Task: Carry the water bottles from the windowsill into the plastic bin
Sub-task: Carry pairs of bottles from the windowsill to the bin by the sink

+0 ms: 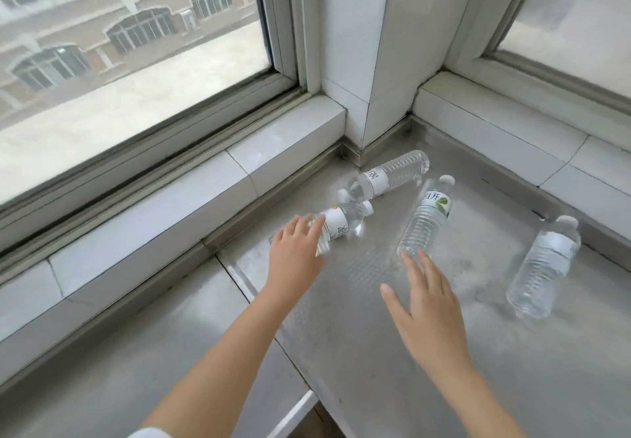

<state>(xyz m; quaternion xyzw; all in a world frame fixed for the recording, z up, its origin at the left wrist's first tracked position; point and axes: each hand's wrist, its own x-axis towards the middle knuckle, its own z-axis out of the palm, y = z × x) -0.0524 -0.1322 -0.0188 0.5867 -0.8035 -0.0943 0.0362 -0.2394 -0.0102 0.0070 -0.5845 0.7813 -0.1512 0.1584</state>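
Four clear water bottles lie on their sides on the metal windowsill [358, 352] in the corner under two windows. The left hand [295, 254] rests on the bottle with the white label [336, 227], its fingers laid over the lower body near the label and not closed around it. Just beyond its cap lies a second white-labelled bottle [389, 174], cap pointing toward the first. The right hand [426, 314] hovers with fingers spread and flat, fingertips at the base of the green-labelled bottle [426, 220]; whether they touch it I cannot tell. The fourth bottle [546, 266] lies well apart to the right, near the sill's raised tile edge [495, 130]. The plastic bin is not in view.
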